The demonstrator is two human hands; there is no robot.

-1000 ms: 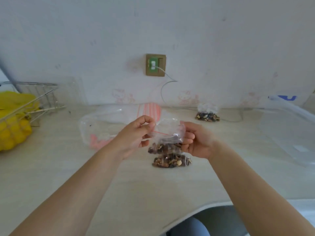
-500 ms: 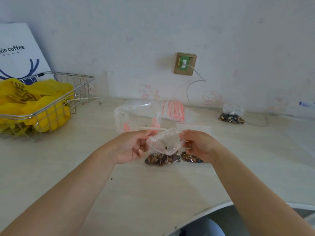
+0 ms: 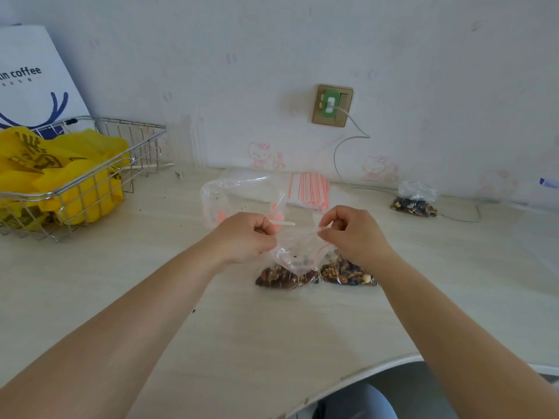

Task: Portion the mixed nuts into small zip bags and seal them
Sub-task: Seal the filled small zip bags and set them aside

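Now we are pinching the bag point(image 3: 298, 252) mouth with left hand point(image 3: 246, 237) and right hand point(image 3: 352, 231), fingers curled tight on its corners. Pulling unevenly, we are risking a gap in the seal

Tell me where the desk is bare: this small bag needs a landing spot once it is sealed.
Bare desk lies between the forearms, below the two filled nut bags. More lies between the wire basket and the left hand. Crowded: behind both hands, around the large clear bag and zip-bag stack.
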